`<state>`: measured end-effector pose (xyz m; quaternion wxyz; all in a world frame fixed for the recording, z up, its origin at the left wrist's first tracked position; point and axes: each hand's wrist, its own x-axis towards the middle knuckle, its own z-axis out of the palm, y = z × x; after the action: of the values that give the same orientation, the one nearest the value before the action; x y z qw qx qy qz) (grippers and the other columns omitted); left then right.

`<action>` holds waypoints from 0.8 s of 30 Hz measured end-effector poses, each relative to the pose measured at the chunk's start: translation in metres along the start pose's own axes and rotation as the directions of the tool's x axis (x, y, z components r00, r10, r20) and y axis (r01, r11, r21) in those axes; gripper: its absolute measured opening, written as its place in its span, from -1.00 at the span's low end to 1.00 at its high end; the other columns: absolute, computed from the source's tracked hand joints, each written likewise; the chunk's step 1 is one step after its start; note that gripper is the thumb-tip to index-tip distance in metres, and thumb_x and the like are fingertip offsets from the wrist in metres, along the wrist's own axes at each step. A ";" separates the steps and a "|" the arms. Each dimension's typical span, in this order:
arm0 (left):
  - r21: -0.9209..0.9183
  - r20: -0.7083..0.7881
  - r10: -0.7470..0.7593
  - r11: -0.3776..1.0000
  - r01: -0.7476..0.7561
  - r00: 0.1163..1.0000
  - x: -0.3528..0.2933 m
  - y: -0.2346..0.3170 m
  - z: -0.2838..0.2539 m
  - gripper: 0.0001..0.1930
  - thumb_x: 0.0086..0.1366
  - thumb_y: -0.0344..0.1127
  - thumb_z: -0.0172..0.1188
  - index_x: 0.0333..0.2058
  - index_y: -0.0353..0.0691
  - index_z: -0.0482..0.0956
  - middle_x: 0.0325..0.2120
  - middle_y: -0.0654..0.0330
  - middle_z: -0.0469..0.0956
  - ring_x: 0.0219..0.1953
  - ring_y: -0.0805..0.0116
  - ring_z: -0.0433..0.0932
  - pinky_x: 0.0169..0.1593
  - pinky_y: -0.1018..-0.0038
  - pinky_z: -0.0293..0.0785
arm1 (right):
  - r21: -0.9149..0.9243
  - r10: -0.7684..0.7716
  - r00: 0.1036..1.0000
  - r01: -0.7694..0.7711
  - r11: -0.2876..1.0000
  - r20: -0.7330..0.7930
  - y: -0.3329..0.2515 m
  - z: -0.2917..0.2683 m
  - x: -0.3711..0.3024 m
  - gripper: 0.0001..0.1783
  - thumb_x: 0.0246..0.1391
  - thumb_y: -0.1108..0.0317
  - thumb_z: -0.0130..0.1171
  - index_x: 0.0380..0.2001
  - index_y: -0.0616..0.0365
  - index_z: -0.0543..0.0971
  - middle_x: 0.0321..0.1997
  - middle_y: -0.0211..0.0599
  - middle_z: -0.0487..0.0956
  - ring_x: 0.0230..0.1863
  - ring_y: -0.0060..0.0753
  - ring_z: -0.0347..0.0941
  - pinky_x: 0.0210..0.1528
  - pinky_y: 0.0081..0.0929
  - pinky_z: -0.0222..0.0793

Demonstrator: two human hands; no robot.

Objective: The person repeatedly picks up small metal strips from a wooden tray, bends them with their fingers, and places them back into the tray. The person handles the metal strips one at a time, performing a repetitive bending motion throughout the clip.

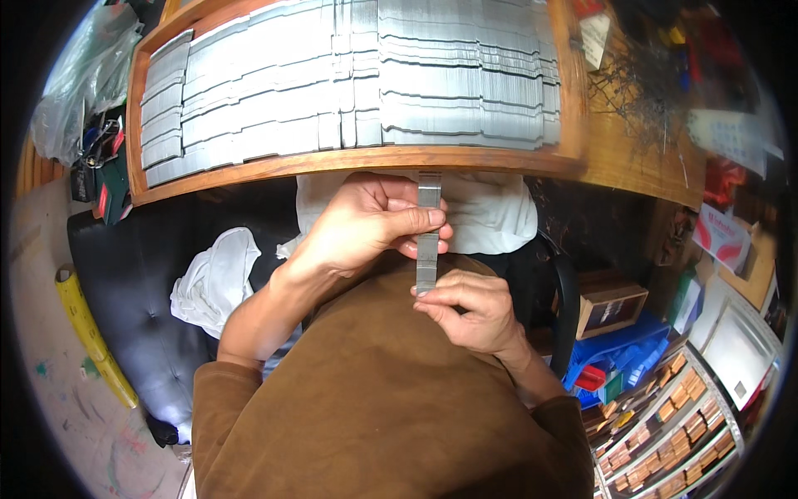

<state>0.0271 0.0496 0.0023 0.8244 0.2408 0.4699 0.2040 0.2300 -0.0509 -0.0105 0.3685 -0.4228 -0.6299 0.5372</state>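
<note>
The left hand [366, 220] pinched the segmented metal strip [427, 248] midway, just below the wooden tray [349, 159]; the right hand [475, 309] grasped its near end; even finger pressure seemed best for straightness.

Two hands [366, 220] and one grey strip [427, 251] were seen near, one wooden tray [332, 161] far, one yellow tube [93, 334] left.

A person's bare left hand [366, 220] holds a narrow, grey metal strip [427, 249] at mid-length between its fingers [414, 221], while the right hand [475, 309] pinches its lower end. Beyond them, a brown wooden tray [349, 160] holds packed rows of thin, silvery metal pieces [266, 83].
</note>
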 end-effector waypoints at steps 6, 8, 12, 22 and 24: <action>-0.017 0.032 0.008 1.000 -0.008 0.999 -0.008 -0.006 0.006 -0.78 0.37 -0.34 0.34 -0.11 -0.37 0.66 -0.28 0.07 0.74 -0.28 0.34 0.75 -0.29 0.55 0.65 | 0.294 0.342 0.936 -0.305 0.906 -0.085 -0.001 -0.032 0.021 -0.80 0.17 0.44 0.41 -0.20 0.30 0.61 -0.25 -0.37 0.61 -0.24 -0.60 0.58 -0.21 -0.64 0.51; -0.017 0.024 0.023 1.000 -0.023 0.999 -0.010 -0.012 0.006 -0.78 0.37 -0.34 0.34 -0.12 -0.37 0.67 -0.29 0.07 0.74 -0.28 0.34 0.75 -0.29 0.55 0.65 | 0.421 0.395 0.914 -0.324 0.847 -0.090 -0.001 -0.031 0.044 -0.75 0.28 0.43 0.31 -0.07 0.39 0.60 -0.25 -0.38 0.61 -0.27 -0.66 0.56 -0.20 -0.66 0.51; 0.029 0.039 0.037 0.999 -0.038 0.999 -0.020 -0.014 0.010 -0.84 0.42 -0.33 0.30 -0.15 -0.30 0.70 -0.28 0.17 0.75 -0.29 0.43 0.74 -0.31 0.58 0.60 | 0.602 0.393 0.913 -0.373 0.706 0.105 0.005 -0.021 0.068 -0.72 0.29 0.46 0.28 -0.01 0.40 0.60 -0.31 -0.36 0.62 -0.38 -0.70 0.56 -0.37 -0.72 0.48; -0.053 0.097 0.002 0.999 0.003 0.995 -0.020 -0.024 0.005 -0.81 0.38 -0.38 0.32 -0.09 -0.34 0.69 -0.28 0.12 0.75 -0.27 0.35 0.76 -0.34 0.60 0.62 | 0.560 0.471 0.874 -0.449 0.696 0.116 0.008 -0.016 0.069 -0.81 0.21 0.47 0.36 -0.18 0.40 0.66 -0.38 -0.33 0.67 -0.52 -0.73 0.51 -0.53 -0.72 0.42; -0.051 0.110 -0.001 0.999 0.007 0.994 -0.019 -0.025 0.004 -0.80 0.38 -0.40 0.32 -0.08 -0.34 0.69 -0.27 0.10 0.75 -0.26 0.34 0.76 -0.33 0.59 0.63 | 0.577 0.490 0.862 -0.468 0.669 0.130 0.006 -0.016 0.069 -0.81 0.20 0.47 0.37 -0.19 0.39 0.66 -0.38 -0.33 0.67 -0.53 -0.73 0.50 -0.54 -0.72 0.42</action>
<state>0.0238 0.0178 0.0023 0.8554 0.2296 0.4187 0.2009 0.2203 0.0194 -0.0135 0.3386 -0.4467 -0.2909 0.7753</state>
